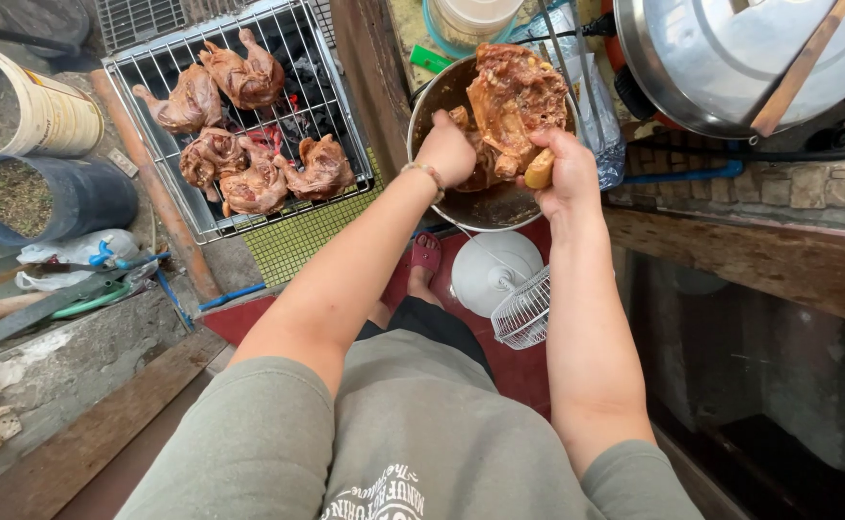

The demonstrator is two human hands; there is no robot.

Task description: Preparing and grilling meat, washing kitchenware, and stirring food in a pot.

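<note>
Marinated chicken [514, 101], brown and glossy, hangs lifted over the metal bowl [485, 207] on the wooden counter edge. The right hand [565, 173] has its fingers wrapped tight round the bird's lower end, while the left hand [446, 149], curled closed, grips its other side. More split chickens [249, 144] lie flat on the wire grill [345, 116], well apart to the left.

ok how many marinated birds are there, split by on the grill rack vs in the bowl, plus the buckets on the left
Marinated birds on the grill rack: 5, the top left one at
Marinated bird over the metal bowl, held by the left hand and right hand: 1
Buckets: 2, one pale, one dark blue
Total: 8
</note>
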